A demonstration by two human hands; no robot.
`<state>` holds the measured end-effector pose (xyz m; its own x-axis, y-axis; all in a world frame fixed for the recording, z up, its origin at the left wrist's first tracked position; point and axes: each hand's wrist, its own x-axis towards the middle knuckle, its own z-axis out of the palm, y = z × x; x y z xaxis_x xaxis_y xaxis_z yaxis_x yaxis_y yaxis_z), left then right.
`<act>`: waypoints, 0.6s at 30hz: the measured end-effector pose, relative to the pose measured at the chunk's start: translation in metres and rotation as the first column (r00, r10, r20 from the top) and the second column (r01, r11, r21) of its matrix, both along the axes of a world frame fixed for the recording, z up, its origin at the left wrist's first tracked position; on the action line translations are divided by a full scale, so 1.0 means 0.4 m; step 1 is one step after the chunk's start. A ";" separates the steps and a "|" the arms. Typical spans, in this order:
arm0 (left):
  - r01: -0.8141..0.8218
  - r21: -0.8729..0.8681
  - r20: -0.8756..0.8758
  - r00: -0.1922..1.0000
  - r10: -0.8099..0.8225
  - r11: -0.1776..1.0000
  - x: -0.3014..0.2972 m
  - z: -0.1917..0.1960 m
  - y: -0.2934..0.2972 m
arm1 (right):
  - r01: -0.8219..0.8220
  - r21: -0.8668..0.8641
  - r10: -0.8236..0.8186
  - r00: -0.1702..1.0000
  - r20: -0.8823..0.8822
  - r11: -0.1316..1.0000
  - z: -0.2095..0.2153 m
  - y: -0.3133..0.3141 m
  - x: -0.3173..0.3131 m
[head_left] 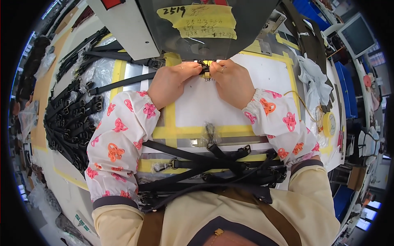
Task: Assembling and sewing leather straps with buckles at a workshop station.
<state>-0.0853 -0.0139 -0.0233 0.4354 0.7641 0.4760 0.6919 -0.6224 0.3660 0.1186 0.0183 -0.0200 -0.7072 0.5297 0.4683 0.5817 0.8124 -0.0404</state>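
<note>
The left hand (pixel 171 82) and the right hand (pixel 231 80) sit side by side at twelve o'clock of the white work plate (pixel 213 106), and we see both with fingers curled in, pinching one small dark strap end (pixel 204 68) between their fingertips. That piece lies right under the grey sewing machine head (pixel 193 28), which fills the top of the view and carries yellow taped notes (pixel 205 20). Both forearms wear white sleeve covers (pixel 119 143) printed with pink and orange flowers.

At six o'clock from the hands, close to the body, we find a bundle of black straps with metal buckles and clips (pixel 217 164) lying across the yellow-taped edge of the plate. At nine o'clock a larger heap of black buckled straps (pixel 69 123) rests on the table, well apart from the hands, and one long black strap (pixel 123 82) runs from it toward the left wrist. At three o'clock a crumpled white cloth (pixel 314 76) lies near the table edge, and lower, around four o'clock, a roll of yellow tape (pixel 329 124) sits beside it. A monitor (pixel 357 35) stands at about two o'clock.
</note>
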 end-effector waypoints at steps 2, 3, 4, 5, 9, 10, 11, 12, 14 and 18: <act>-0.001 -0.019 0.021 1.000 0.002 1.000 -0.001 -0.011 0.001 | 0.031 -0.066 -0.027 0.997 0.072 0.997 -0.001 -0.007 0.001; -0.010 -0.040 0.040 0.999 0.012 0.999 0.000 -0.010 0.000 | 0.033 -0.048 -0.030 0.998 0.057 0.998 -0.006 -0.012 0.000; -0.016 -0.037 0.040 0.999 0.017 0.999 0.000 -0.008 0.002 | 0.035 -0.031 -0.034 0.999 0.043 0.999 -0.009 -0.012 0.001; -0.019 -0.031 0.031 0.999 0.020 0.999 0.001 -0.007 0.006 | 0.030 -0.028 -0.029 0.999 0.043 0.999 -0.011 -0.005 0.003; 0.018 0.020 0.000 1.000 -0.018 1.000 -0.006 -0.007 -0.001 | 0.012 -0.015 -0.012 1.000 0.009 1.000 -0.001 -0.012 -0.003; 0.018 0.015 0.001 1.000 -0.018 1.000 -0.008 -0.007 0.001 | 0.001 0.018 -0.001 1.000 0.011 1.000 0.001 -0.014 -0.003; 0.013 0.007 0.009 1.000 -0.013 1.000 -0.012 -0.006 0.005 | 0.001 0.013 -0.001 1.000 0.011 1.000 0.002 -0.011 -0.004; 0.011 -0.004 0.019 1.000 -0.011 1.000 -0.012 -0.006 0.008 | 0.008 -0.024 -0.007 1.000 0.022 1.000 0.002 -0.006 -0.003; 0.019 0.009 0.016 1.000 -0.019 1.000 -0.008 -0.011 0.014 | 0.019 -0.069 -0.017 0.999 0.034 0.997 0.004 -0.004 0.002; -0.008 0.005 0.035 0.999 0.008 1.000 -0.011 -0.012 0.018 | 0.020 -0.084 -0.018 0.999 0.030 0.996 0.005 0.001 -0.002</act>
